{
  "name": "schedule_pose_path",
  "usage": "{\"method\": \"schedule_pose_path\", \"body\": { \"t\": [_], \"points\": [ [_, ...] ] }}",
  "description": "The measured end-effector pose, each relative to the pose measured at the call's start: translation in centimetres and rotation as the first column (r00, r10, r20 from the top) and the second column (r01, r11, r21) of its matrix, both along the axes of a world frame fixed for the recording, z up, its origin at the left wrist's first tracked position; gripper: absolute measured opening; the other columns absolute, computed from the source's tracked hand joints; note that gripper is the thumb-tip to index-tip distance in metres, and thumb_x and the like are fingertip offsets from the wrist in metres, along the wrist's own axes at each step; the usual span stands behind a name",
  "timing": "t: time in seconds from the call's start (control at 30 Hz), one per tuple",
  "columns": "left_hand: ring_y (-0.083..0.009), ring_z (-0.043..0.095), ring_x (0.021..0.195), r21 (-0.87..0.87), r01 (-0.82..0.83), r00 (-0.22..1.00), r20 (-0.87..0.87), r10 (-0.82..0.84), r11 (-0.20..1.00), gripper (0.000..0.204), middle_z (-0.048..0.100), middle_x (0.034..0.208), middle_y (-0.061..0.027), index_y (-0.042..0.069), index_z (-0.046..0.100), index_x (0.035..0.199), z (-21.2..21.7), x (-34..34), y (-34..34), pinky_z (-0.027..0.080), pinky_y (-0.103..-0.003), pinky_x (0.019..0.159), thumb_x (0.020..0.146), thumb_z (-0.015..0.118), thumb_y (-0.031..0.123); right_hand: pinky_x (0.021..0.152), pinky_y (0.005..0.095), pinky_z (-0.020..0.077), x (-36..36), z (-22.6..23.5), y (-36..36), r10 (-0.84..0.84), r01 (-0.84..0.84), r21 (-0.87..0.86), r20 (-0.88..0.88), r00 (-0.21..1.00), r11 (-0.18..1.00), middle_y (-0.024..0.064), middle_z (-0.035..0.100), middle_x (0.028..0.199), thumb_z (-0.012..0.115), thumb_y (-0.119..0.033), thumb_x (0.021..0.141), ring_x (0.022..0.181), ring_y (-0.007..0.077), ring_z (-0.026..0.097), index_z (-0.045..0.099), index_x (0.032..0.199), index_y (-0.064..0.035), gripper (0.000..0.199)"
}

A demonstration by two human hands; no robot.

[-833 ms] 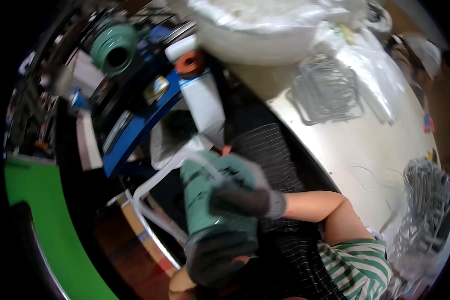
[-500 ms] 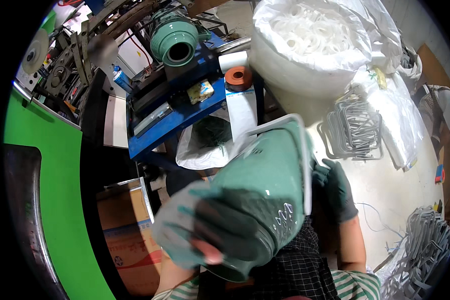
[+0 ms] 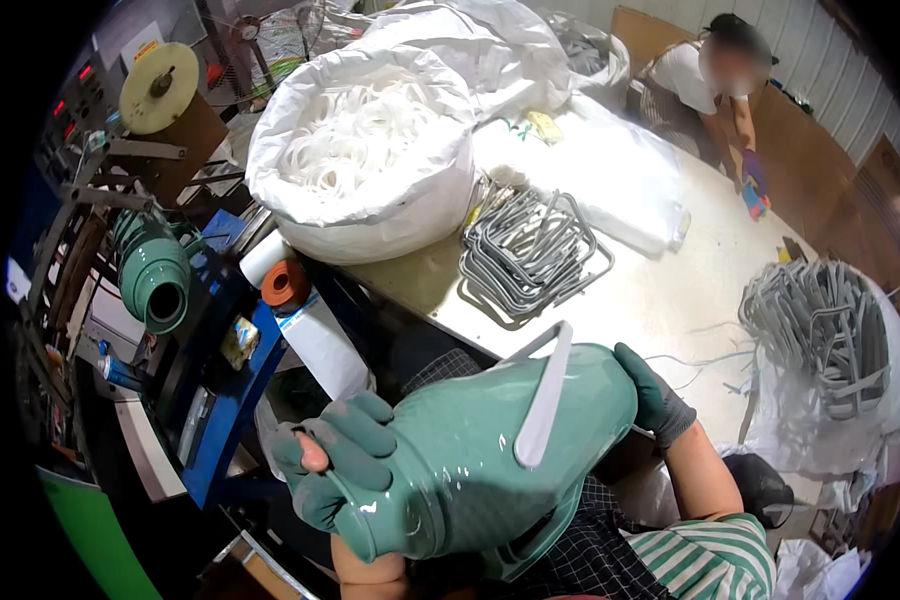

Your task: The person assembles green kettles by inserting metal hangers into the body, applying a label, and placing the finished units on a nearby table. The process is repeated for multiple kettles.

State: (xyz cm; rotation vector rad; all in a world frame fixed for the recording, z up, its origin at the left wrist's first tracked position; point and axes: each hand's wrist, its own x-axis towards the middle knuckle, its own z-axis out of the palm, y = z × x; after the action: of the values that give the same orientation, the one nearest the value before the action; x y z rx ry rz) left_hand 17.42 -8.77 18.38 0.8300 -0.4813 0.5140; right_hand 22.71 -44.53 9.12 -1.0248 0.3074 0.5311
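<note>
A glossy green thermos flask shell point(image 3: 480, 420) lies across my lap on its side, its narrow neck to the left and its rounded base to the right. My gloved left hand point(image 3: 340, 455) is wrapped round the neck end, its bare thumb tip poking out of the grey-green glove. At the base, my gloved right hand point(image 3: 660, 395) presses against the end and steadies it. A light grey carrying handle point(image 3: 545, 405) arches over the shell's body. Along the lower side, a green grip is partly hidden by the shell.
A white sack of translucent rings point(image 3: 365, 130) stands behind. Grey handles point(image 3: 530, 250) lie piled on the pale table point(image 3: 660, 310); more handles point(image 3: 820, 330) fill a bag at right. Another green shell point(image 3: 155, 270) sits on the left machine. A person point(image 3: 700, 80) works at the far right.
My view has turned right, bringing another person into sight. The shell now lies more level, its neck further left. My right hand shows against the base; my left stays at the neck.
</note>
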Motion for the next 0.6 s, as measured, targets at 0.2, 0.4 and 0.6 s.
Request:
{"method": "schedule_pose_path", "body": {
  "t": [0.2, 0.4, 0.6],
  "points": [
    [-0.0320, 0.060, 0.132, 0.315, -0.271, 0.923, -0.185, 0.338, 0.910, 0.046, 0.060, 0.143, -0.0213, -0.001, 0.048, 0.150, -4.4, 5.6, 4.0, 0.044, -0.047, 0.117, 0.111, 0.048, 0.023, 0.113, 0.0422, 0.0486, 1.6, 0.4, -5.1, -0.396, 0.313, 0.294, 0.292, 0.870, 0.903, 0.0130, 0.064, 0.141, 0.054, -0.036, 0.111, 0.130, 0.0274, 0.061, 0.056, 0.146, -0.0015, 0.049],
    [-0.0155, 0.069, 0.100, 0.285, -0.434, 0.526, -0.691, 0.496, 0.855, 0.037, 0.072, 0.123, -0.0110, 0.001, 0.060, 0.137, -19.4, 3.8, 16.1, 0.057, -0.030, 0.086, 0.107, 0.062, 0.022, 0.113, 0.0419, 0.0473, 12.2, 1.0, -16.5, -0.622, 0.431, 0.469, 0.406, 0.670, 0.771, 0.0160, 0.061, 0.145, 0.065, -0.016, 0.100, 0.126, 0.0270, 0.062, 0.054, 0.147, 0.0000, 0.051],
    [-0.0105, 0.066, 0.082, 0.503, -0.290, 0.318, -0.752, 0.577, 0.814, 0.041, 0.069, 0.099, -0.0034, 0.000, 0.062, 0.130, -24.0, 3.0, 19.0, 0.054, -0.025, 0.070, 0.100, 0.075, 0.025, 0.109, 0.0480, 0.0493, 19.7, -7.0, -30.7, -0.365, 0.630, -0.281, 0.619, 0.695, 0.724, 0.0127, 0.059, 0.148, 0.062, -0.033, 0.105, 0.133, 0.0314, 0.058, 0.057, 0.149, -0.0108, 0.050]
  ]
}}
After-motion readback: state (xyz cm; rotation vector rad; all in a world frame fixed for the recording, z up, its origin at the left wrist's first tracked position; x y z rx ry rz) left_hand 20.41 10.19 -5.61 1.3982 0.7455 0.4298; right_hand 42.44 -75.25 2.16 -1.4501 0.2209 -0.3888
